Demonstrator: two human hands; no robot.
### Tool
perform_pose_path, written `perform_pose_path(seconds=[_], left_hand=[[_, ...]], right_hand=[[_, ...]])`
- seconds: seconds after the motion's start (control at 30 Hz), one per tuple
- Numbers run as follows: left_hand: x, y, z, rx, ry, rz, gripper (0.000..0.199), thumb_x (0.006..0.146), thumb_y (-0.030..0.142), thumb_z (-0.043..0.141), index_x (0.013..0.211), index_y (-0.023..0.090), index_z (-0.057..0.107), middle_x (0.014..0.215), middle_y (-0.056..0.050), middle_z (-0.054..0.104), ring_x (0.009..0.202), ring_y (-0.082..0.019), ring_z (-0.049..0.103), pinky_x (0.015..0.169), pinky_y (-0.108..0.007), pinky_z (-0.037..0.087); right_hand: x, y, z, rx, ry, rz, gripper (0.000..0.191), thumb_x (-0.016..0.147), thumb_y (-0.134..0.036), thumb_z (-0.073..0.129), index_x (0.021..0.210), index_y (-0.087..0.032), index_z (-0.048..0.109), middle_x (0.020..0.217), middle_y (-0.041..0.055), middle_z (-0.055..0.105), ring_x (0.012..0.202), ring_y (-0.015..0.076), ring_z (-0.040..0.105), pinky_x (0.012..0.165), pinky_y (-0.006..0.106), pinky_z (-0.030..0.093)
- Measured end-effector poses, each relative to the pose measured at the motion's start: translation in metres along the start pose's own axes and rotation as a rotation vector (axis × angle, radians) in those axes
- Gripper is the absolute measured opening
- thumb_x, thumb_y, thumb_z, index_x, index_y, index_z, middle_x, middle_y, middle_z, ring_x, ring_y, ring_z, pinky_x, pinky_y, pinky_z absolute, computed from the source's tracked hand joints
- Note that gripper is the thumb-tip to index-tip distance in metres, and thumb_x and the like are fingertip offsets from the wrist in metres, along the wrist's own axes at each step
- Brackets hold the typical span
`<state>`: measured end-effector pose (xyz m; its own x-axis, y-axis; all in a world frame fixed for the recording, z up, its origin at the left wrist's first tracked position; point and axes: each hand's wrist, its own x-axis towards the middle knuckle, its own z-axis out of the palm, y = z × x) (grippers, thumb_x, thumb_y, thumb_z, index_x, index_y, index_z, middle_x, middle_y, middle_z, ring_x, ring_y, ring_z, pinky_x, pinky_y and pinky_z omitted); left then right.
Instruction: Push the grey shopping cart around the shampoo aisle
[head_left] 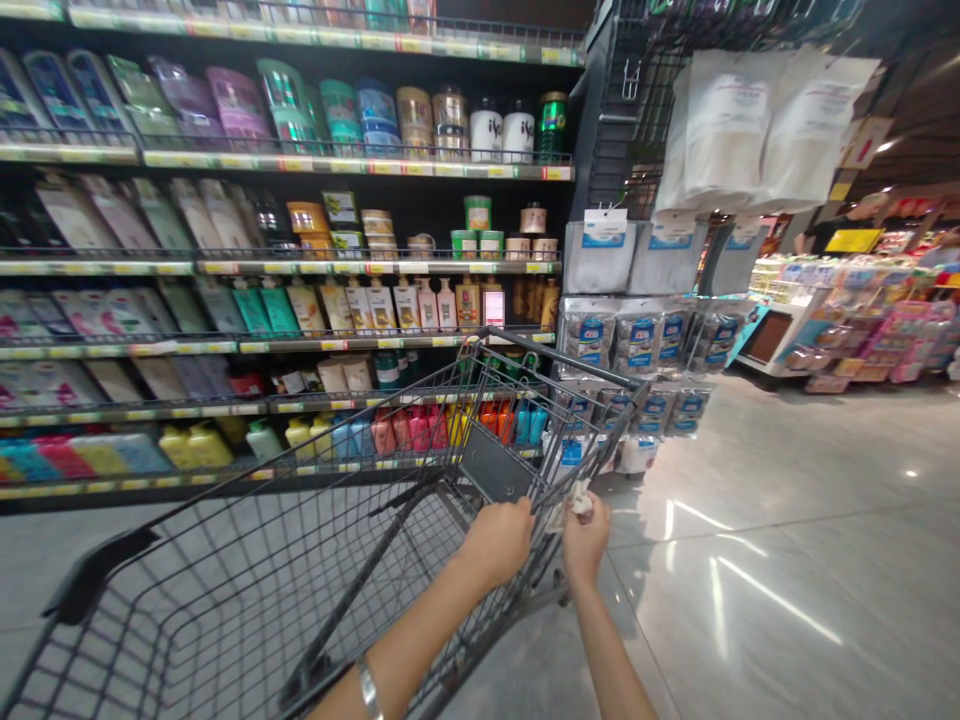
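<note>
A dark grey wire shopping cart (225, 600) stands in front of me, with its handle end toward the shelves and its front end to the left. My left hand (499, 540) is closed in a fist at the cart's near side rim; the fingertips are hidden. A silver bracelet (369, 688) circles the left wrist. Just right of it, my right hand (586, 530) is closed around a crumpled white tissue (580, 500), which sticks out above the fingers. The cart's basket shows bare wire and a grey flap (491, 462) near the handle.
Shelves (300, 346) of bottles and jars line the far side. Packs (641, 340) and white bags (724, 130) hang at the shelf end. Glossy floor (787, 560) stretches right toward a display stand (787, 320). Another person (847, 225) is in the background.
</note>
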<state>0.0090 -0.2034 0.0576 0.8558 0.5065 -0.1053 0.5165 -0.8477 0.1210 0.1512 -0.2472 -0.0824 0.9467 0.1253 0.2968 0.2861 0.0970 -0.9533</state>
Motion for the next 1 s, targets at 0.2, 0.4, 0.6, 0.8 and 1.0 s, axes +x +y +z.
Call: perform_pose_path(seconds=[0.2, 0.4, 0.6, 0.8, 1.0], left_hand=[[0.000, 0.001, 0.000, 0.005, -0.013, -0.003, 0.029, 0.094, 0.024, 0.025, 0.102, 0.014, 0.051, 0.090, -0.015, 0.069, 0.093, -0.027, 0.068, 0.078, -0.038, 0.050], [-0.001, 0.001, -0.001, 0.001, -0.026, -0.003, 0.029, 0.095, 0.025, 0.025, 0.103, 0.015, 0.051, 0.090, -0.015, 0.069, 0.092, -0.027, 0.068, 0.078, -0.037, 0.050], [0.000, -0.001, 0.001, -0.003, -0.027, -0.006, 0.029, 0.095, 0.026, 0.025, 0.103, 0.015, 0.050, 0.090, -0.014, 0.069, 0.091, -0.027, 0.068, 0.077, -0.037, 0.050], [0.000, 0.000, -0.001, -0.002, -0.032, -0.005, 0.029, 0.095, 0.025, 0.025, 0.103, 0.015, 0.051, 0.089, -0.013, 0.070, 0.090, -0.027, 0.068, 0.076, -0.038, 0.051], [-0.001, 0.002, -0.004, 0.012, -0.045, -0.013, 0.028, 0.095, 0.024, 0.025, 0.104, 0.015, 0.050, 0.089, -0.013, 0.069, 0.091, -0.025, 0.068, 0.078, -0.037, 0.051]], right_hand=[[-0.020, 0.007, -0.004, -0.090, -0.056, -0.175, 0.029, 0.072, -0.026, 0.051, 0.097, -0.017, 0.062, 0.102, 0.0109, 0.055, 0.101, 0.0247, 0.052, 0.093, 0.041, 0.040], [-0.035, 0.028, -0.011, -0.180, -0.151, -0.308, 0.032, 0.077, -0.019, 0.043, 0.103, -0.017, 0.062, 0.127, 0.0149, 0.053, 0.118, 0.0250, 0.049, 0.099, 0.045, 0.039], [-0.050, 0.058, -0.018, -0.193, -0.164, -0.221, 0.030, 0.074, -0.022, 0.048, 0.101, -0.018, 0.061, 0.106, 0.0116, 0.058, 0.102, 0.0243, 0.055, 0.090, 0.041, 0.044], [-0.080, 0.087, -0.016, -0.185, -0.159, -0.051, 0.025, 0.073, -0.031, 0.052, 0.092, -0.017, 0.060, 0.089, 0.0087, 0.060, 0.088, 0.0247, 0.057, 0.082, 0.040, 0.046], [-0.120, 0.110, -0.009, -0.146, -0.153, 0.147, 0.032, 0.069, -0.046, 0.056, 0.078, -0.016, 0.063, 0.073, 0.0078, 0.063, 0.074, 0.0256, 0.060, 0.071, 0.038, 0.048]])
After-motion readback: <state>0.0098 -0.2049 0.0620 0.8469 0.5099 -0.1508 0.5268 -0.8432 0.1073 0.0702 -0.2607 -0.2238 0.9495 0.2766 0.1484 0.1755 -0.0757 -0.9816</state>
